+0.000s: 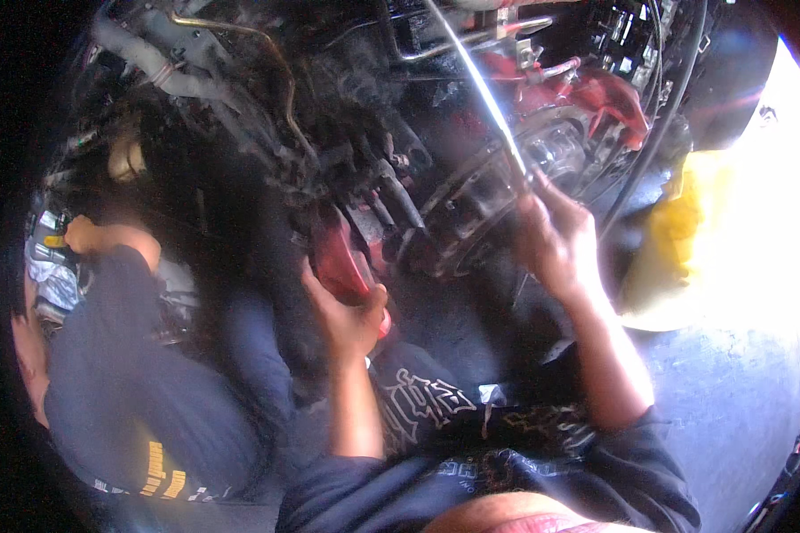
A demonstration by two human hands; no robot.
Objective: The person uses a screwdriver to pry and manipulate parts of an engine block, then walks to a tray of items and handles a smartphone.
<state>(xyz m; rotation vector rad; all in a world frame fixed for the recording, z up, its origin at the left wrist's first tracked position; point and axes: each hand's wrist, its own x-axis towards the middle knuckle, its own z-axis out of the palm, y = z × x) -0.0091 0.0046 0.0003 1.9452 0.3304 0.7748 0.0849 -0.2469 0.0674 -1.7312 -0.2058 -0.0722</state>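
Note:
My left hand [351,315] is closed on a red metal part [335,253] low in the middle of dark, greasy machinery [391,191]. My right hand [556,235] is wrapped round the lower end of a long shiny metal bar [476,75], which slants up to the top edge. Behind that hand is a round dark component [471,209] with a rim, and above it a curved red metal piece [615,111]. A thin bent metal pipe [267,40] runs through the upper left of the machinery.
A co-worker in dark clothing [160,382] is at the left, their hand [93,235] beside a small yellow-handled tool [55,241]. A yellow plastic container [671,240] stands at the right in bright light, above a grey floor surface [720,391]. Hoses [649,151] hang at the upper right.

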